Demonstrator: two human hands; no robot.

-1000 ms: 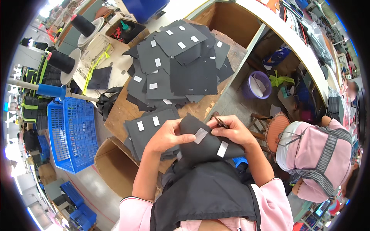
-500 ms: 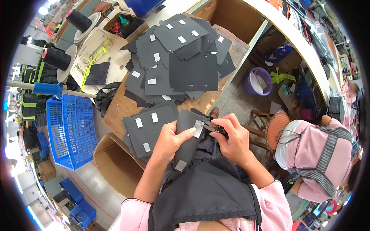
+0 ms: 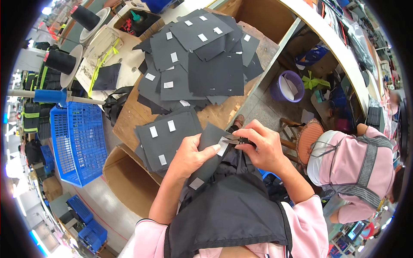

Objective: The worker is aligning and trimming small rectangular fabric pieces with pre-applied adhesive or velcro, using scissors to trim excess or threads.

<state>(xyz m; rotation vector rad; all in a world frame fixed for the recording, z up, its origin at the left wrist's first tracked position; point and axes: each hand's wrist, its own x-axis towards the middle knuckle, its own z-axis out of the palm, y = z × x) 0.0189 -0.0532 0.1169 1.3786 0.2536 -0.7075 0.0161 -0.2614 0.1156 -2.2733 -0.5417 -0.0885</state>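
My left hand point(image 3: 188, 155) grips a dark grey fabric piece point(image 3: 209, 167), its thumb pressed beside a white patch point(image 3: 223, 146). A second pale patch point(image 3: 196, 183) shows at the piece's lower end. Small thread snips point(image 3: 234, 140) are pinched in my right hand point(image 3: 267, 147), with their blades at the upper edge of the white patch. Left of my left hand lies a stack of similar grey pieces point(image 3: 180, 130) with white patches. Farther off, a larger loose pile point(image 3: 217, 75) of such pieces covers much of the wooden board point(image 3: 129, 112).
An open cardboard box point(image 3: 116, 165) and a blue plastic basket point(image 3: 79, 142) stand at the left. Black thread cones point(image 3: 60, 61) sit near a sewing machine point(image 3: 129, 53). At the right are a purple bin point(image 3: 275, 90), a stool point(image 3: 309, 135) and a person in pink point(image 3: 357, 167).
Both hands, the fabric piece and the snips have shifted slightly. The piece leans more to the right, and the snips remain at its white patch. The person at the right has moved a little.
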